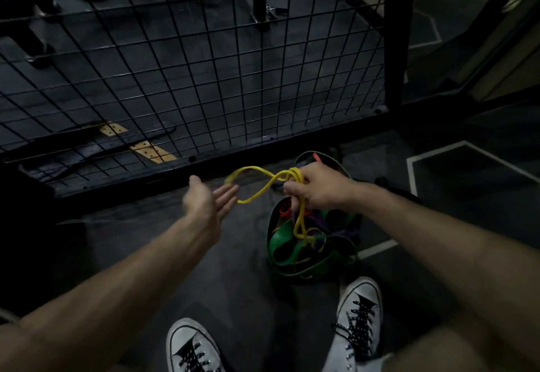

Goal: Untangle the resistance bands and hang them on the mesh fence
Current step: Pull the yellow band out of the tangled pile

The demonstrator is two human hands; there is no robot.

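A thin yellow resistance band [257,193] is gripped in my right hand [318,187], raised above the floor. One loop of it sticks out to the left, and a strand trails down into a tangled pile of green, purple and red bands [295,243] on the floor. My left hand [209,199] is open, palm up, with its fingertips at the yellow loop. The black mesh fence [204,59] stands just beyond both hands, with no band on it.
My two white sneakers [359,313] stand at the bottom, the right one close to the band pile. A thick black fence post [399,32] rises at the right. White floor lines [412,167] run to the right. Gym equipment lies behind the mesh.
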